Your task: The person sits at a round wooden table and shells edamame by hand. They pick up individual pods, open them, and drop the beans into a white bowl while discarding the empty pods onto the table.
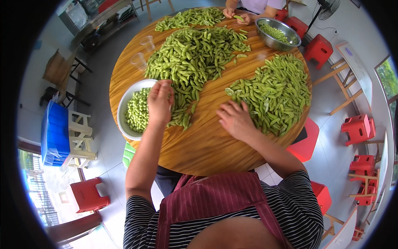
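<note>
My left hand [160, 101] is over the right rim of a white bowl [122, 126], its fingers curled together. Whether anything is between those fingers is hidden. Shelled green beans [136, 109] fill much of the bowl. Just beyond that hand rises a large heap of whole green bean pods [196, 53], which look like edamame, with a tail of pods running down beside the hand. My right hand [235, 119], fingers apart and empty, rests at the near left edge of another pile of pods [276, 93]. Several pods there look split and flattened.
Everything stands on a round wooden table [199, 149]. Across it, a person's hands [238, 17] hold a pod beside a steel bowl [264, 39] of shelled beans. Two clear plastic cups [139, 61] stand at the left. Red stools [318, 51] surround the table.
</note>
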Action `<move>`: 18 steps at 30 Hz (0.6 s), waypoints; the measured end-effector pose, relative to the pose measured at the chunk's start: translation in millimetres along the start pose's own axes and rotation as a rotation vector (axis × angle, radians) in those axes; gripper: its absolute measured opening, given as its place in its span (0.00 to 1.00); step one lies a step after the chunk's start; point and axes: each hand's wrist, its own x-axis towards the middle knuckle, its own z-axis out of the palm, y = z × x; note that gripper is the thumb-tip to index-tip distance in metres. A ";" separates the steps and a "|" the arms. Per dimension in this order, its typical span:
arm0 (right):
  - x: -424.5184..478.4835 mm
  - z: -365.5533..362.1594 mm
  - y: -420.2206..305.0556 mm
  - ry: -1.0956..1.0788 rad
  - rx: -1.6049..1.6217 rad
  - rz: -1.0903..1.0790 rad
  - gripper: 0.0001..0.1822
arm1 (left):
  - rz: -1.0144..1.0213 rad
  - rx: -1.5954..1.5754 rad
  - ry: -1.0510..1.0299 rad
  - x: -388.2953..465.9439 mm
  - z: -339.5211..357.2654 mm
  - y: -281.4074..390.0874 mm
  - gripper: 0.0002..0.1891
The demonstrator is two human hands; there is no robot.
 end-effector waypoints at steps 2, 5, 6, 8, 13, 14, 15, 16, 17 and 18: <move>-4.3 -3.2 14.9 -0.035 0.009 0.082 0.17 | 0.125 0.202 0.039 18.0 -37.5 2.0 0.08; -11.7 -6.0 25.2 0.043 0.119 0.115 0.14 | 0.187 0.517 0.011 33.8 -84.2 5.2 0.11; -11.2 -9.8 25.2 0.045 0.137 0.126 0.13 | 0.229 0.637 -0.015 32.3 -87.3 12.1 0.12; -5.2 -8.0 20.4 0.126 0.145 0.097 0.11 | 0.251 0.717 -0.040 28.7 -94.4 24.4 0.14; 28.9 -8.6 -5.4 0.134 0.265 -0.027 0.09 | 0.204 0.384 0.054 32.5 -103.4 32.8 0.15; 37.5 -10.0 -12.9 0.117 0.283 -0.058 0.08 | 0.208 0.373 0.062 32.9 -104.9 36.5 0.15; 45.5 -10.6 -19.3 0.099 0.300 -0.086 0.08 | 0.233 0.377 0.080 34.9 -106.9 36.9 0.14; 53.0 -7.9 -24.5 0.107 0.309 -0.141 0.08 | 0.259 0.382 0.099 37.2 -109.3 36.5 0.14; 59.1 -3.6 -29.7 0.091 0.324 -0.151 0.09 | 0.284 0.386 0.117 37.8 -111.4 36.7 0.14; 64.8 1.4 -34.6 0.075 0.338 -0.160 0.09 | 0.278 0.376 0.134 36.8 -110.8 39.8 0.13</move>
